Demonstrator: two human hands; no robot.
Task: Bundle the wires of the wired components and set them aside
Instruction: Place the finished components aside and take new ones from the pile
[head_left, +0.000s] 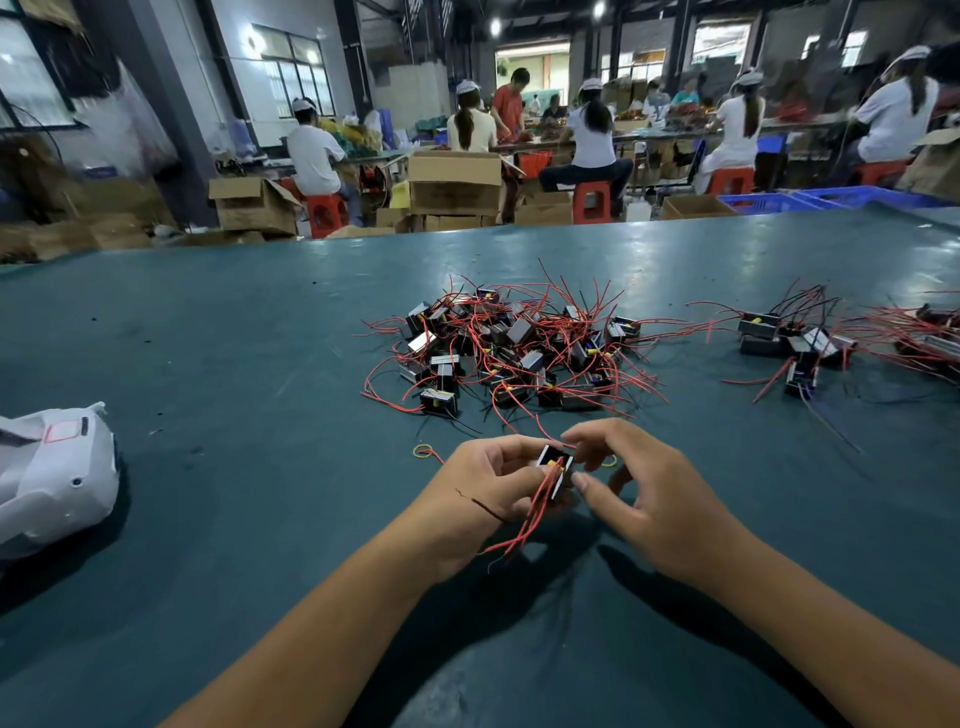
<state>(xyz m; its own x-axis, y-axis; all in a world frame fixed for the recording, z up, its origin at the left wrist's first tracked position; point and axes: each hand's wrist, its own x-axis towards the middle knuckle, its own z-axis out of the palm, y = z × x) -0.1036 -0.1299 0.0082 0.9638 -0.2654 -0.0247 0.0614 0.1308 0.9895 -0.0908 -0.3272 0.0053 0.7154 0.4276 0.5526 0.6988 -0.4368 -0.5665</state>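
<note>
My left hand (485, 486) grips a small black wired component (554, 464), with its red wires (524, 525) trailing down past my palm toward me. My right hand (649, 493) is close on the component's right side, fingers curled, fingertips at its top edge; a yellow rubber band (609, 460) shows behind those fingers. A loose pile of components with tangled red wires (511, 345) lies on the green table (234, 364) just beyond my hands. A second group of components (800, 343) lies at the right.
A yellow rubber band (423, 451) lies on the table left of my hands. A white plastic bag (52, 478) sits at the left edge. Beyond the table's far edge are cardboard boxes (454, 182), blue crates (779, 201) and several seated workers.
</note>
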